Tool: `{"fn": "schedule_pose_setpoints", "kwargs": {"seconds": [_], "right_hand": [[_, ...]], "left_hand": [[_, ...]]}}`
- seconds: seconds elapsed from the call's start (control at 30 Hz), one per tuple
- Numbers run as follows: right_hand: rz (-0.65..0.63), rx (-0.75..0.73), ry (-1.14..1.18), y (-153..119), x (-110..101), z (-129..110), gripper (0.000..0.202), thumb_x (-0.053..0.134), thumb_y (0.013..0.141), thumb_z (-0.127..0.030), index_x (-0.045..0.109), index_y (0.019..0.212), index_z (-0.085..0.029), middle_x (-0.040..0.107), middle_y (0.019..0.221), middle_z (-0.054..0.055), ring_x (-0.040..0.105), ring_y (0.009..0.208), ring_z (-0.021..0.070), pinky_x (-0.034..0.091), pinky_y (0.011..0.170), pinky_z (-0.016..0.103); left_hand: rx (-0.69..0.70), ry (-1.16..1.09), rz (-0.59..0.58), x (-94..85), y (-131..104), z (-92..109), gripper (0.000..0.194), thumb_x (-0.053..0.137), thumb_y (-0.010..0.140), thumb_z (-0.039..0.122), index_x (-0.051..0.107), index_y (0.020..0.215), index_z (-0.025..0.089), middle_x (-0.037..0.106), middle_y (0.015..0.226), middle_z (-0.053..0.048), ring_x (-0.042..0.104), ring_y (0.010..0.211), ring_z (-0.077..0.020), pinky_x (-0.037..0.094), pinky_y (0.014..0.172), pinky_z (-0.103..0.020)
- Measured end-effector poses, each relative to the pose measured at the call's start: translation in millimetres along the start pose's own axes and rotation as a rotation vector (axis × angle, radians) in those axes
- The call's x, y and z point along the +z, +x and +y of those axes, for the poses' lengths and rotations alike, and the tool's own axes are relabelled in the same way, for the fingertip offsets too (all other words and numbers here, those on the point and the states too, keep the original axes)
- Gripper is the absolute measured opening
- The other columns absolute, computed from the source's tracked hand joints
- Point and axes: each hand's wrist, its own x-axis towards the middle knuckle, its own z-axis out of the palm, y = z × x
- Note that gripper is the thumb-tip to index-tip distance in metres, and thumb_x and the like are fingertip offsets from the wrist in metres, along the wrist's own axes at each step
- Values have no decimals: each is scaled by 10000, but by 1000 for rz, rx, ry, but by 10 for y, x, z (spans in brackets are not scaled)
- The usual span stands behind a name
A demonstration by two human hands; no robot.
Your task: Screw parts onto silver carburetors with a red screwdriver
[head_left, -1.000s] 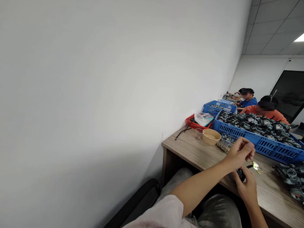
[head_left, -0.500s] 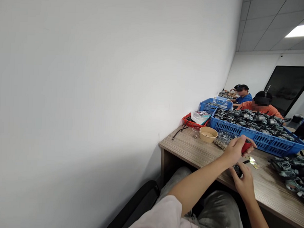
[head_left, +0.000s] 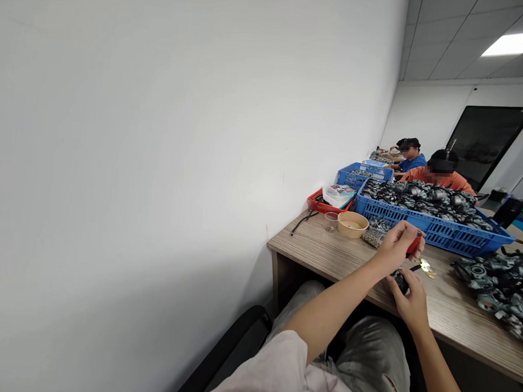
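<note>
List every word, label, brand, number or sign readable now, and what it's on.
No text can be read.
Red-and-black handle in left hand: too small and blurred to tell if marked.
Dark part in right hand: same.
Blue slatted plastic crate: nothing legible.

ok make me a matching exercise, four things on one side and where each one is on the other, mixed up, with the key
1. red tool
2. bowl
3. dark part
4. big crate

a. heaped with metal parts
b. at the fingers of the right hand
c. beside the clear cup
d. in the left hand

Pairs: 1-d, 2-c, 3-b, 4-a
</note>
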Motion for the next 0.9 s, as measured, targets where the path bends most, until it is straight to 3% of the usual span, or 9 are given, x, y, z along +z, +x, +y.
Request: {"fn": "schedule_pose_setpoints", "kwargs": {"seconds": [0.13,0.23,0.33,0.43,0.53,0.6,0.63,0.73,0.9], "right_hand": [[-6,11,4,8,-2,-9,476,635,898,-674,721,1022,-223,750,1036,125,638,1008,323,500,926,511],[-13,22,1,11,-9,-28,461,629,902,-662,724,1032,-229,750,1037,121,637,1009,322,503,922,511],[-15,36,4,9,-12,-53,443,636,899,-650,725,1023,-235,749,1047,120,633,1024,322,500,936,518],[-17,56,30,12,0,-74,425,644,894,-638,723,1015,-239,746,1060,119,627,1037,323,492,954,529],[-20,79,64,33,21,-104,407,657,887,-615,719,1024,-237,742,1080,127,620,1050,329,480,972,548],[-21,88,71,45,16,-152,400,659,885,-596,713,1038,-231,741,1096,136,618,1063,334,472,983,563],[-23,89,64,46,3,-188,391,652,890,-586,711,1046,-232,742,1097,135,623,1062,331,472,986,563],[-37,72,8,36,-47,-309,347,596,941,-533,707,1080,-236,754,1088,113,649,1032,290,506,957,498],[-27,60,-147,64,27,-329,256,703,932,-416,701,1144,-273,776,1106,12,671,1067,206,514,962,364]], "left_hand": [[-23,-2,-13,3,5,-8,750,459,796,938,533,809,191,469,559,57,382,437,-74,281,416,-218],[-12,-15,5,12,1,5,716,574,745,921,471,879,225,444,549,98,336,431,-67,239,413,-200],[-12,4,13,11,-8,28,662,762,707,794,477,890,226,530,643,75,439,512,-74,315,450,-188],[-30,42,-5,-7,-2,31,674,667,744,849,561,839,191,551,670,32,491,552,-91,378,476,-210],[-58,69,4,-16,16,22,757,506,760,941,574,809,189,475,585,51,395,467,-79,315,431,-214],[-63,75,46,9,17,32,778,524,700,975,556,832,209,462,557,69,358,439,-79,290,406,-206],[-60,76,73,32,13,44,750,625,662,942,544,836,217,488,571,71,375,443,-76,302,410,-198],[-74,56,118,88,0,86,720,735,619,889,574,767,204,519,541,53,443,443,-91,329,401,-192],[-63,-37,130,-2,67,50,675,768,642,853,612,708,201,440,452,70,343,390,-76,282,358,-173]]}}
